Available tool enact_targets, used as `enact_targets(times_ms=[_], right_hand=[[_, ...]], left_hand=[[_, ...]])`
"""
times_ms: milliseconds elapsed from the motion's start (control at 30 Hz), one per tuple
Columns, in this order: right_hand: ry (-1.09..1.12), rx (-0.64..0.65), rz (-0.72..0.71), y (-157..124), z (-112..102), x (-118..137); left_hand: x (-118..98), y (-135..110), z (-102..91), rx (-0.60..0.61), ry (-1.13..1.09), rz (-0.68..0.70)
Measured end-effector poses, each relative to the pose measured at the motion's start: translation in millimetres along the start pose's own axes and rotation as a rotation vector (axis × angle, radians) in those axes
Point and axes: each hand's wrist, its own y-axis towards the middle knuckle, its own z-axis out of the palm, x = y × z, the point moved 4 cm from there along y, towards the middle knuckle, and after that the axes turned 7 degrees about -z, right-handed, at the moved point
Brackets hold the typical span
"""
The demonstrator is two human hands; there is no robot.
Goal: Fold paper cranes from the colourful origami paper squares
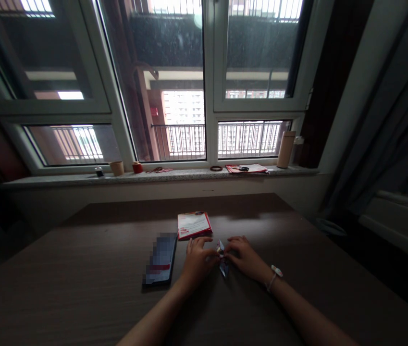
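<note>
- On a dark brown, smooth table [261, 307], a rectangular stack of white, red-edged printed sheets [192, 224] is used here as the landmark.
- To the near right of the stack, a small, slender, shiny, multicoloured folded piece [224, 269], seemingly of paper, is pinched around its middle by the fingertips of both hands.
- The left hand [199, 262] is placed just on the near side of the stack; the right hand [245, 259], with a pale bracelet [277, 271] at its wrist, is placed farther to the stack's right.
- Between the hands, the piece is pointed lengthwise away from the viewer, across the line joining them; neither hand is nearer, as it is touched by both.
- To the stack's near left, a dark rectangular smartphone [164, 257] is seen.
- Beyond the stack, a speckled stone windowsill [182, 176] is seen.
</note>
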Motion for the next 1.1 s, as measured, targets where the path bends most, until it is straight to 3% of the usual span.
enact_targets(times_ms=[233, 567, 800, 1100], right_hand=[[-0.017, 0.045, -0.074, -0.6, -3.1, 4.9], [-0.101, 0.02, 0.056, 2.0, 8.2, 2.1], [-0.206, 0.026, 0.079, 2.6, 15.8, 5.2], [-0.24, 0.02, 0.061, 2.2, 12.2, 9.8]], left_hand=[[-0.9, -0.3, 1.9, -0.001, -0.012, -0.022], [-4.1, 0.6, 2.7, 0.032, -0.051, -0.192], [-1.4, 0.5, 11.4, -0.004, -0.036, -0.214], [-0.3, 0.5, 2.0, -0.01, -0.055, -0.218]])
